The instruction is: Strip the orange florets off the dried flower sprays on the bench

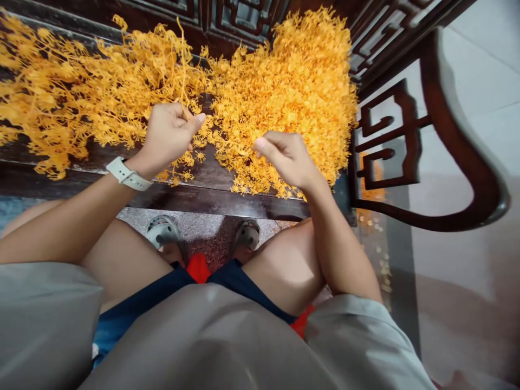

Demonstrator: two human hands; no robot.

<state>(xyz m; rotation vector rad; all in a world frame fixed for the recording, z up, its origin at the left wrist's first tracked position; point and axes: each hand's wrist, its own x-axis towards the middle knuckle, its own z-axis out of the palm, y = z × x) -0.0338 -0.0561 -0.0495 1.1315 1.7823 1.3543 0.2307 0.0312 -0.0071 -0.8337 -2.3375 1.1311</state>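
Note:
Orange-yellow plastic-looking sprigs lie in two masses on a dark wooden bench. The left mass (pixel 117 81) has long branching stems; the right heap (pixel 292 92) is denser and made of small pieces. My left hand (pixel 173 130), with a pale watch band on its wrist, is closed on an orange stem (pixel 183 70) that rises above the fingers. My right hand (pixel 284 154) is pinched over the front of the right heap. Whatever its fingertips hold, if anything, is too small to make out.
A carved wooden armrest (pixel 467 146) stands at the right, joined to the bench (pixel 227 200) and its latticed back (pixel 244 16). My knees are against the front edge. Small orange pieces (pixel 384 265) lie on the floor at the right.

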